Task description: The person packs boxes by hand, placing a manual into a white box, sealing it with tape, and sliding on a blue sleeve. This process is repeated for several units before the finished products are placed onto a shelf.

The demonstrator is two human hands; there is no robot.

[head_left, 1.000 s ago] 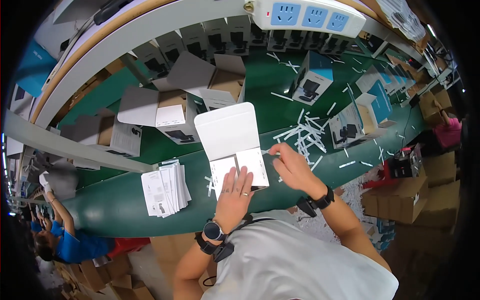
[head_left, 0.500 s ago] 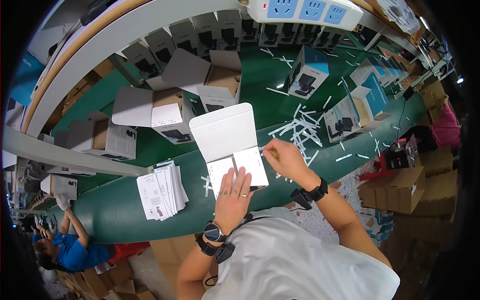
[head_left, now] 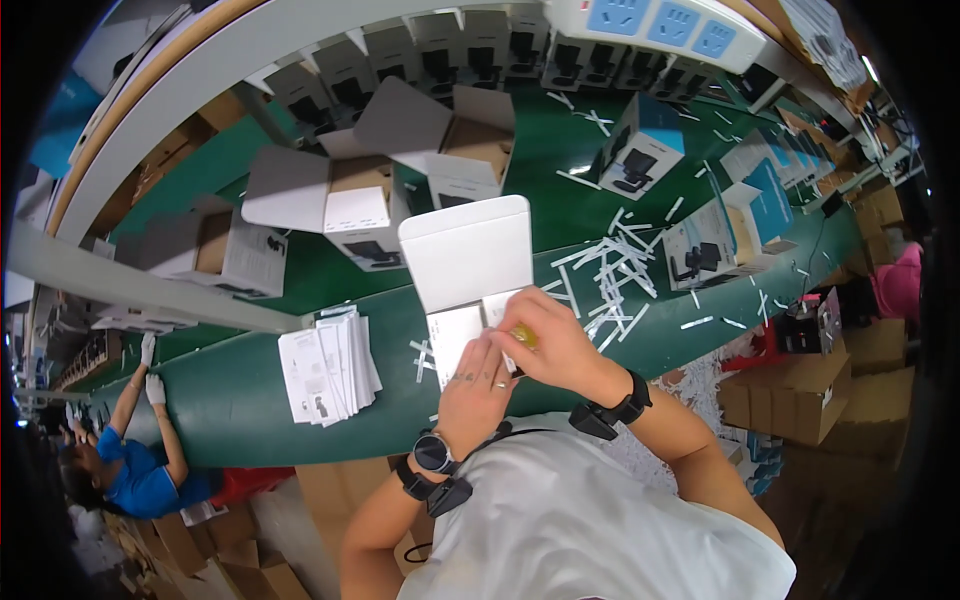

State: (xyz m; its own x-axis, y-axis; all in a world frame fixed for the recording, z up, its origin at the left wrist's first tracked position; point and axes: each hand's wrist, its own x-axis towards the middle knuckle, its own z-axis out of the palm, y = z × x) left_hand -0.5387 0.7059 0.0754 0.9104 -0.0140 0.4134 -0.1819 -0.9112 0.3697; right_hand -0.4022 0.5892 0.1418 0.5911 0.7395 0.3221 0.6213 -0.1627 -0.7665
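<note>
A white box stands in front of me with its lid flap raised and its two inner top flaps folded in. My left hand lies on the near part of this top, fingers stretched out and its thumb hidden. Over the right inner flap, my right hand is closed around a small yellow object, mostly covered by the palm. Its fingertips meet the box top right beside the left fingertips; whatever they pinch there is too small to make out.
Left of the box lies a stack of printed leaflets. White paper strips are heaped to the right. Open boxes line the far left, a blue-and-white box the far right. A power strip hangs overhead. A gloved co-worker is at left.
My right hand has moved left from the box's right edge onto its top, against my left fingertips. The whole view has shifted slightly. The co-worker's gloved hands have moved.
</note>
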